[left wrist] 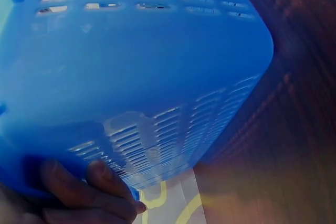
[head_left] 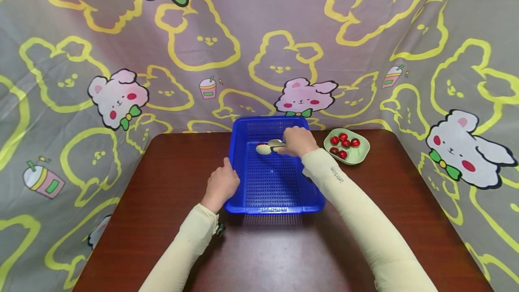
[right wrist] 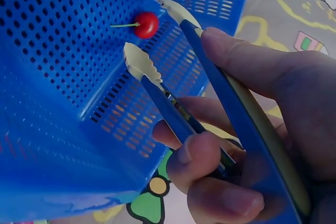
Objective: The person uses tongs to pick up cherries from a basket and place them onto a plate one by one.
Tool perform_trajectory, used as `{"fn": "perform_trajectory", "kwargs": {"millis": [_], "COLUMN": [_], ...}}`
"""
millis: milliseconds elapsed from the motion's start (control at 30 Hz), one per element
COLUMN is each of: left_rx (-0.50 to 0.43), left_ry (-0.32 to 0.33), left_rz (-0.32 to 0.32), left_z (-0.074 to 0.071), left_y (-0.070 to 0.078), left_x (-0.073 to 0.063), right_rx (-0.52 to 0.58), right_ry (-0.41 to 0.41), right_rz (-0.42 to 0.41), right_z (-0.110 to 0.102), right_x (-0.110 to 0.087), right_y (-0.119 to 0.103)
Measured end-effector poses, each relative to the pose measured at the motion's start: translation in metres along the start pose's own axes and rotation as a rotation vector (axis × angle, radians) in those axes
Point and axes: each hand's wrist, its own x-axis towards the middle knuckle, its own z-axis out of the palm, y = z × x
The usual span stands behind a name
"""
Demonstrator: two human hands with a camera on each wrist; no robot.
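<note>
My right hand (head_left: 299, 141) grips a pair of tongs (right wrist: 231, 103), thumb on one arm and fingers curled round the other. The tongs' spread tips hang inside a blue plastic basket (head_left: 271, 210). Near those tips, a red cherry (right wrist: 146, 25) with a green stem lies in the basket; from the head view the tongs (head_left: 263, 149) partly cover it. At the basket's left side is my left hand (head_left: 222, 184), its bent fingers (left wrist: 107, 179) against the outer wall under the rim in the left wrist view. Whether they pinch the rim is hidden.
Right of the basket, a pale green dish (head_left: 358, 156) holds several red cherries (head_left: 346, 143). Everything stands on a dark brown table (head_left: 170, 170). A patterned curtain (head_left: 243, 57) hangs behind the table and along both sides.
</note>
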Motion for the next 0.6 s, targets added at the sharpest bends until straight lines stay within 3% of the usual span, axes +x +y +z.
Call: {"fn": "perform_trajectory", "kwargs": {"millis": [267,600], "left_rx": [0.001,0.013], "left_ry": [0.002,0.01], "left_rz": [-0.003,0.002], "left_z": [-0.002,0.0], "left_y": [0.001,0.0], "left_x": [-0.003,-0.002], "right_rx": [-0.02,-0.02], "right_ry": [-0.002,0.004], "right_rz": [0.016,0.011], "right_z": [0.011,0.014], "right_x": [0.014,0.016], "right_y": [-0.006,-0.005]}}
